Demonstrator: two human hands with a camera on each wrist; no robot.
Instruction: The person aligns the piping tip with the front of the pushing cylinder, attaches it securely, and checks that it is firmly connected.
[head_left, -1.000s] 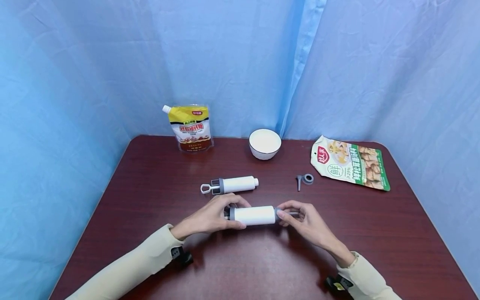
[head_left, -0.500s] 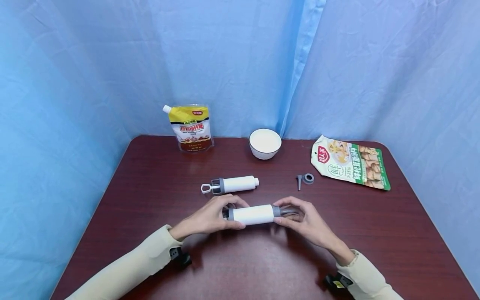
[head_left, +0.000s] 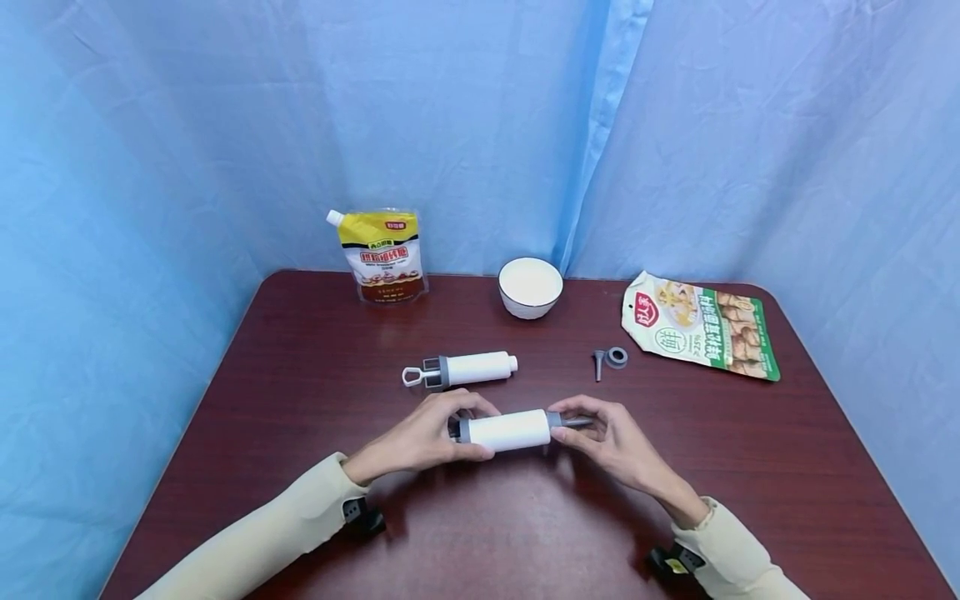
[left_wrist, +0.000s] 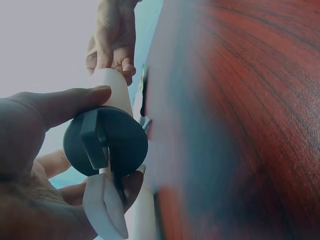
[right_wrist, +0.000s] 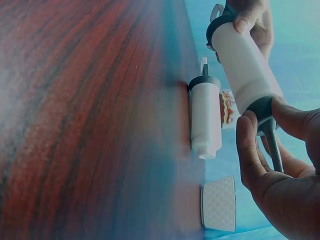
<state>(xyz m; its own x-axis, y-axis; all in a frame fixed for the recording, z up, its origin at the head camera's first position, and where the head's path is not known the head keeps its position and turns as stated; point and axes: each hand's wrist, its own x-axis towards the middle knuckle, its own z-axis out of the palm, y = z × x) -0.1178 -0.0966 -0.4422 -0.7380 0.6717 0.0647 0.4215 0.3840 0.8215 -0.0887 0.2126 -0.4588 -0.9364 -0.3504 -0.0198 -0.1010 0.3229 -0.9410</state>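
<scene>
A white piping syringe (head_left: 508, 431) lies level between both hands, just above the table. My left hand (head_left: 431, 429) grips it near the grey collar (left_wrist: 132, 142) at the back, thumb on one side and fingers on the other. Behind that collar, a white plunger handle (left_wrist: 103, 205) shows in the left wrist view. At the front end my right hand (head_left: 611, 437) pinches the grey nozzle cap (right_wrist: 261, 108) between thumb and fingers. The cap sits against the barrel, and its thin spout (right_wrist: 272, 150) points towards the right palm.
Behind the hands lies a second piping syringe (head_left: 477, 368). A small grey nozzle (head_left: 598, 365) and a grey ring (head_left: 617, 358) lie to its right. Farther back are a spouted pouch (head_left: 382, 257), a white bowl (head_left: 530, 288) and a green-and-white packet (head_left: 701, 327).
My right fingers have shifted their hold round the grey nozzle cap, opening slightly and pinching again. The left hand and the syringe have barely moved.
</scene>
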